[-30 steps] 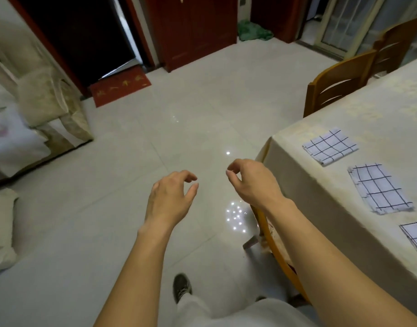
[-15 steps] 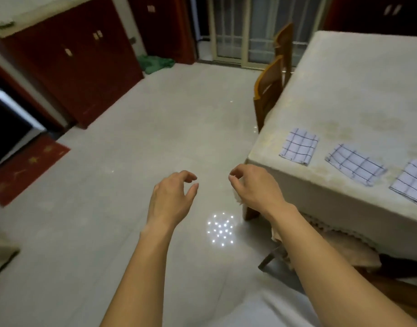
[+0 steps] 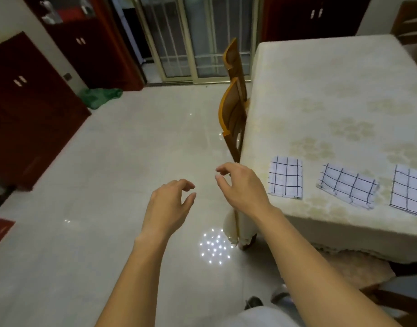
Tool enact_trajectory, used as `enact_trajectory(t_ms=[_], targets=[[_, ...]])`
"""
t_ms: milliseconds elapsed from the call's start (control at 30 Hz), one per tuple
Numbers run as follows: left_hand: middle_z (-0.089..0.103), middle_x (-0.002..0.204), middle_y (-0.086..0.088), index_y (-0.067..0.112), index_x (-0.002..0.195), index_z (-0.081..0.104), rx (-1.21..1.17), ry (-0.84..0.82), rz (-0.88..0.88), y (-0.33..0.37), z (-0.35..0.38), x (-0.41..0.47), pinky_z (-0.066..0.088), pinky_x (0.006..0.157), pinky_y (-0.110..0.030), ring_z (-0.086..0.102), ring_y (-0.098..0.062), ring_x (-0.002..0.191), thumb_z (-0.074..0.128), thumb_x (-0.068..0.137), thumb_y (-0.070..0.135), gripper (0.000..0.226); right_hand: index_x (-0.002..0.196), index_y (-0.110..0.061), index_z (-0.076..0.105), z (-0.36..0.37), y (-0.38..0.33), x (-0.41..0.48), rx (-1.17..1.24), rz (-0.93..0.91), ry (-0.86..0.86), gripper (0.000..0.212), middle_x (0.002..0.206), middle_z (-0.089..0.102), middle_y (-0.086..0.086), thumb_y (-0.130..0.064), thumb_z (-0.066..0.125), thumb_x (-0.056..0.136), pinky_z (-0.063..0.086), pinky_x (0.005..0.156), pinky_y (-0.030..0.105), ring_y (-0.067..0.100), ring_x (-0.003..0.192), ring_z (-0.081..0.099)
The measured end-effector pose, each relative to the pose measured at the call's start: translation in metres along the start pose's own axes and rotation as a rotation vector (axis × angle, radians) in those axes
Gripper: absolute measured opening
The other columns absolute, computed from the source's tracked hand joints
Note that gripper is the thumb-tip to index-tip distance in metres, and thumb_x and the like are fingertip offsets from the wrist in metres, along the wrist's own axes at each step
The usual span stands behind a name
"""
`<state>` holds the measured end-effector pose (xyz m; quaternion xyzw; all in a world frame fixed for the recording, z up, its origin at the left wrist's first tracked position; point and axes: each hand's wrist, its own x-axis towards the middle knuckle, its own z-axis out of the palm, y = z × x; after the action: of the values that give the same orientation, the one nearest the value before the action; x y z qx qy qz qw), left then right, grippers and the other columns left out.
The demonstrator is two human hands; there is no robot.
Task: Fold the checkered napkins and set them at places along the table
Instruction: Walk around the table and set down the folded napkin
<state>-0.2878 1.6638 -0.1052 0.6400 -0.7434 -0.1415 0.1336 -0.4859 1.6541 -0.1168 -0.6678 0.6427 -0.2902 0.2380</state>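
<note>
Pale glossy tiles of the floor (image 3: 108,185) are spreading beneath the fingers of both hands. Right of those fingers, the large bench (image 3: 320,90), draped in a cream floral cloth, is carrying three folded white napkins with dark checks along its near edge. The first napkin (image 3: 285,178) is lying just right of the right hand (image 3: 242,185), the second napkin (image 3: 347,185) further right, and the third napkin (image 3: 409,190) at the frame's edge. An orange-brown wooden chair (image 3: 233,114) is standing beyond the right fingers. The left hand (image 3: 169,206) is hovering beside the right, and both are keeping their fingers loosely curled, gripping nothing.
</note>
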Motion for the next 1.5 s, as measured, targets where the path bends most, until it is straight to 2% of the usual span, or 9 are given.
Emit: enact_trajectory(t_ms=[233, 433, 633, 800, 1033, 1200, 1300, 1433, 1500], targets=[[0.067, 0.119, 0.012, 0.032, 0.124, 0.064, -0.052, -0.192, 0.285, 0.029, 0.048, 0.110, 0.050, 0.098, -0.033, 0.061, -0.010, 0.109, 0.058, 0.100, 0.042, 0.026, 0.128, -0.020, 0.065, -0.021, 0.063, 0.041, -0.108, 0.284, 0.135, 0.033, 0.126, 0.067, -0.002, -0.036, 0.052, 0.103, 0.049, 0.097, 0.036, 0.018, 0.114, 0.060], [0.069, 0.112, 0.008, 0.027, 0.122, 0.066, -0.101, -0.333, 0.534, 0.049, 0.082, 0.212, 0.056, 0.090, -0.038, 0.064, -0.012, 0.100, 0.061, 0.098, 0.040, 0.027, 0.139, -0.017, 0.057, -0.020, 0.094, 0.071, -0.115, 0.536, 0.295, 0.038, 0.140, 0.059, 0.001, -0.030, 0.050, 0.104, 0.043, 0.102, 0.033, 0.022, 0.128, 0.053], [0.065, 0.125, 0.001, 0.022, 0.133, 0.058, 0.019, -0.547, 0.812, 0.098, 0.125, 0.280, 0.051, 0.093, -0.038, 0.062, -0.021, 0.112, 0.057, 0.101, 0.040, 0.037, 0.160, -0.012, 0.021, -0.005, 0.141, 0.081, -0.126, 0.786, 0.410, 0.058, 0.167, 0.017, 0.002, -0.028, 0.041, 0.107, 0.013, 0.126, 0.036, 0.022, 0.155, 0.010], [0.052, 0.141, -0.006, 0.020, 0.145, 0.044, 0.112, -0.762, 0.876, 0.142, 0.190, 0.304, 0.047, 0.101, -0.045, 0.054, -0.028, 0.124, 0.057, 0.100, 0.040, 0.051, 0.159, -0.013, -0.015, 0.034, 0.186, 0.061, -0.185, 1.099, 0.295, 0.068, 0.166, -0.023, 0.006, -0.039, 0.024, 0.109, -0.007, 0.126, 0.040, 0.027, 0.153, -0.020], [0.032, 0.157, -0.009, 0.019, 0.155, 0.030, 0.257, -0.824, 0.850, 0.173, 0.270, 0.314, 0.042, 0.104, -0.046, 0.042, -0.034, 0.134, 0.057, 0.100, 0.035, 0.063, 0.155, -0.017, -0.026, 0.094, 0.223, 0.060, -0.248, 1.185, 0.137, 0.069, 0.161, -0.034, 0.009, -0.052, 0.005, 0.104, -0.011, 0.124, 0.046, 0.029, 0.149, -0.030], [0.044, 0.137, -0.011, 0.014, 0.143, 0.040, 0.226, -0.767, 0.830, 0.171, 0.297, 0.330, 0.045, 0.093, -0.046, 0.044, -0.035, 0.123, 0.060, 0.100, 0.037, 0.053, 0.157, -0.022, -0.021, 0.105, 0.233, 0.054, -0.236, 1.187, 0.160, 0.076, 0.162, -0.032, 0.002, -0.062, -0.003, 0.095, -0.015, 0.123, 0.041, 0.024, 0.150, -0.030], [0.054, 0.124, -0.013, 0.011, 0.128, 0.046, 0.163, -0.859, 0.766, 0.174, 0.309, 0.347, 0.046, 0.086, -0.045, 0.053, -0.035, 0.114, 0.058, 0.100, 0.032, 0.037, 0.158, -0.023, -0.019, 0.105, 0.232, 0.058, -0.236, 1.198, 0.196, 0.091, 0.162, -0.031, 0.000, -0.075, -0.014, 0.084, -0.013, 0.124, 0.040, 0.024, 0.151, -0.028], [0.063, 0.098, -0.008, 0.013, 0.093, 0.053, 0.129, -1.015, 0.730, 0.174, 0.310, 0.362, 0.044, 0.070, -0.033, 0.058, -0.029, 0.090, 0.055, 0.099, 0.027, 0.015, 0.157, -0.025, -0.019, 0.122, 0.217, 0.066, -0.260, 1.272, 0.221, 0.095, 0.163, -0.028, 0.001, -0.083, 0.002, 0.086, -0.010, 0.124, 0.043, 0.026, 0.151, -0.026], [0.058, 0.078, -0.003, 0.016, 0.072, 0.048, 0.149, -1.052, 0.771, 0.168, 0.302, 0.366, 0.037, 0.057, -0.029, 0.053, -0.025, 0.078, 0.056, 0.098, 0.023, 0.028, 0.158, -0.026, -0.018, 0.131, 0.209, 0.071, -0.271, 1.327, 0.245, 0.093, 0.164, -0.028, 0.002, -0.083, 0.008, 0.089, -0.009, 0.125, 0.046, 0.027, 0.151, -0.027]])
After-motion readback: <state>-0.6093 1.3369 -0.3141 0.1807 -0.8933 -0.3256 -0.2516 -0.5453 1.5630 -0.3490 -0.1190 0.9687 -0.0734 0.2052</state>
